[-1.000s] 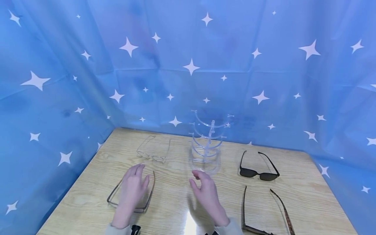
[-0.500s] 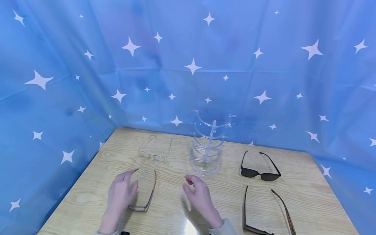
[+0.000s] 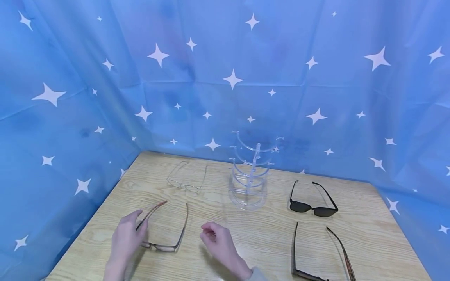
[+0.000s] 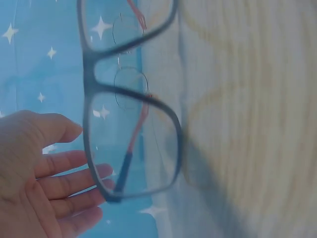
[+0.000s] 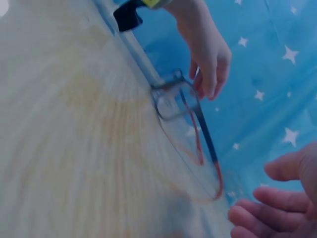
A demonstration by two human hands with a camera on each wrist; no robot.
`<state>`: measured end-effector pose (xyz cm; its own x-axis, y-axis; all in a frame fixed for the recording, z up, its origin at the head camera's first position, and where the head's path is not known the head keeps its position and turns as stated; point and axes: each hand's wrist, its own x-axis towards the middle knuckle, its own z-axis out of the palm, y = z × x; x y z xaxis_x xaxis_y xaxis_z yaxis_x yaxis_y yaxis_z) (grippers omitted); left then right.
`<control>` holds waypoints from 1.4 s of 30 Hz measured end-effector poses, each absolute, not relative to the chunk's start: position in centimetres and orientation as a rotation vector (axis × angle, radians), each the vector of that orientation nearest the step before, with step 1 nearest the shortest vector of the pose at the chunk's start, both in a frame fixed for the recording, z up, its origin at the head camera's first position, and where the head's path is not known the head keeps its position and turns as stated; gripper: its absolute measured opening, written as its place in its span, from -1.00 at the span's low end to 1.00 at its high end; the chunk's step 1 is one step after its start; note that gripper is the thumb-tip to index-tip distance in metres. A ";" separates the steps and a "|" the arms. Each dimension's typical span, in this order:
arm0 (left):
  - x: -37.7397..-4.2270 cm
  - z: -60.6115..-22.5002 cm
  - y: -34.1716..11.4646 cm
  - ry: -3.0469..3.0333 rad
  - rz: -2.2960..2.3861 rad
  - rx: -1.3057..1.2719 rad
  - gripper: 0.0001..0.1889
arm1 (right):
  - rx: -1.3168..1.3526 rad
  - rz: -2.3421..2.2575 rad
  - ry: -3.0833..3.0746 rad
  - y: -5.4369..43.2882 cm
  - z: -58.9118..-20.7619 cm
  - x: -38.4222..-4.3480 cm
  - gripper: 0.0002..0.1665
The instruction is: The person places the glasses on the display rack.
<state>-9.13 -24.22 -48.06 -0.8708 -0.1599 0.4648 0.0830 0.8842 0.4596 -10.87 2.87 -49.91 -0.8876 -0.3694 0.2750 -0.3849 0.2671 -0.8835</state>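
Note:
Dark-framed eyeglasses (image 3: pixel 165 248) with reddish-brown temple tips lie at the front left of the table, temples unfolded and pointing away. Over their left side is my left hand (image 3: pixel 124 238), hiding the left lens and hinge in the head view. In the left wrist view, that hand (image 4: pixel 54 178) has thumb and fingers apart, its fingertips right at the rim of the eyeglasses (image 4: pixel 89 74). My right hand (image 3: pixel 221 242) hovers to the right of these eyeglasses with loosely bent fingers and holds nothing. In the right wrist view, its thumb and fingers (image 5: pixel 272 198) are spread apart.
Thin wire-rimmed glasses (image 3: pixel 184 186) lie behind the left hand. A clear tiered display stand (image 3: pixel 251 171) stands at the back middle. Black sunglasses (image 3: pixel 313 209) and brown-patterned glasses (image 3: pixel 346 257) lie on the right. A blue starry cloth (image 3: pixel 225 78) encloses the wooden table (image 3: pixel 253 234).
My left hand has moved left and nearer to me, from over the dark-framed eyeglasses to their left side. The right hand has moved left and nearer, away from the stand.

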 end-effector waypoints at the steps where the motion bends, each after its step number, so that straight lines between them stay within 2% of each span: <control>1: -9.1 -48.1 -24.5 -2.551 -0.670 0.057 -0.67 | 0.745 1.775 -2.481 2.6 -50.1 -10.8 -0.80; 9: -8.7 -48.7 -25.4 -2.543 -0.850 0.111 -0.78 | 0.711 2.071 -2.466 0.2 -51.0 -10.0 -0.86; 18: -9.0 -49.3 -26.3 -2.569 -0.857 0.181 -0.86 | 0.352 2.445 -2.447 -1.7 -50.6 -9.5 -0.84; 32: -8.9 -49.6 -26.7 -2.616 -0.995 0.290 -0.89 | 0.244 2.587 -2.442 -2.5 -50.8 -9.5 -0.81; 42: -8.8 -49.2 -27.0 -2.695 -1.124 0.417 -0.85 | 0.178 2.642 -2.421 -2.8 -50.4 -9.4 -0.82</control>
<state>-8.80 -26.99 -49.24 -0.9421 -0.3283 0.0676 -0.1831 0.6729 0.7167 -9.37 -2.85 -50.41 -0.8973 -0.3817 -0.2216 0.2540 -0.0359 -0.9665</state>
